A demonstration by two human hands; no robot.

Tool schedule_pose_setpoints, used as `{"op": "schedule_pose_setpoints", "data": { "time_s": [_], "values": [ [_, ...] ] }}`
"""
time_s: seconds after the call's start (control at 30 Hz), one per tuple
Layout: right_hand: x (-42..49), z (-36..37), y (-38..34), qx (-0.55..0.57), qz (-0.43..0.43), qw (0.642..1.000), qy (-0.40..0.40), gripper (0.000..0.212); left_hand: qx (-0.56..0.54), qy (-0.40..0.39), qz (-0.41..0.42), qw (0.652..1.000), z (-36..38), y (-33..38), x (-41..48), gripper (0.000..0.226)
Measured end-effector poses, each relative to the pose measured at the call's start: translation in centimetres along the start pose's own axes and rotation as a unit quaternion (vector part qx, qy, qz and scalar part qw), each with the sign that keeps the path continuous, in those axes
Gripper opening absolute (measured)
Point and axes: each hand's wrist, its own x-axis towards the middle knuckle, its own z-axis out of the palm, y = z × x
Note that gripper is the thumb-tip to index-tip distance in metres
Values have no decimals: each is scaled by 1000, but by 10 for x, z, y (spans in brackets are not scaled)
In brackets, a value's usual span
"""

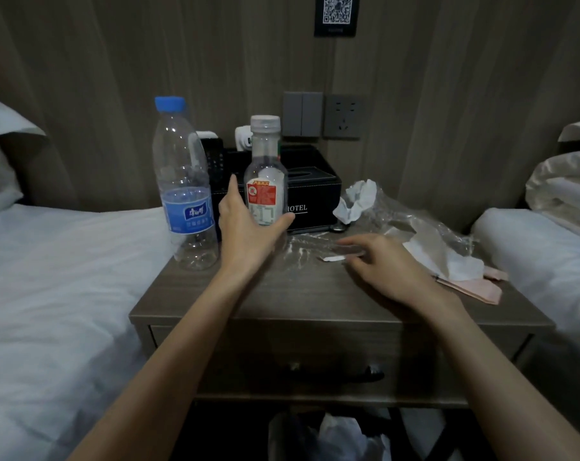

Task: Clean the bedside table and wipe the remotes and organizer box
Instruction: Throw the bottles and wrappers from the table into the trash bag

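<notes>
1. Nearest, under the table, a bin with a pale liner shows below the drawer and its dark handle.
2. Both forearms stretch over the front of the table, which stands between the left bed and the right bed.
3. The right hand is low over the table's right half. Its fingers are loosely bent over a white paper scrap and clear plastic film. Blur hides whether its grip is grasping anything.
4. White tissue and pink paper lie at the right edge.
5. The left hand is spread about the foot of the small bottle, thumb at its right side, fingers up along its left. The grip is released, not closed on the bottle.
6. A tall empty water bottle with a blue cap stands upright at the table's left edge.
7. The black organizer box sits at the table's back, just behind the small bottle. A dark remote stands in its left end, and a crumpled tissue lies beside its right end.
8. On the wall behind are switches, a socket and a QR sign.
</notes>
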Motion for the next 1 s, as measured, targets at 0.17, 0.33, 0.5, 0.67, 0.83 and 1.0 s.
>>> {"op": "schedule_pose_setpoints", "data": {
  "time_s": [0.17, 0.33, 0.5, 0.67, 0.83, 1.0],
  "values": [
    [4, 6, 2, 5, -19, 1000, 5, 40, 14, 18, 10, 1000, 3, -8, 17, 110],
    [2, 6, 2, 6, -44, 998, 33, 27, 16, 36, 44, 998, 6, -7, 13, 95],
    [-8, 6, -1, -2, -59, 997, 55, 25, -19, 47, 84, 995, 1, 18, -1, 82],
    [-24, -6, -5, 80, -43, 992, 91, 27, -88, 7, 79, 993, -17, 38, -22, 79],
    [-57, -25, -14, 213, -34, 970, 110, 24, -166, -72, 75, 981, -44, 41, -66, 81],
    [-88, -39, -21, 381, 7, 916, 126, 22, -230, -101, 64, 966, -56, 38, -115, 78]
  ]
}}
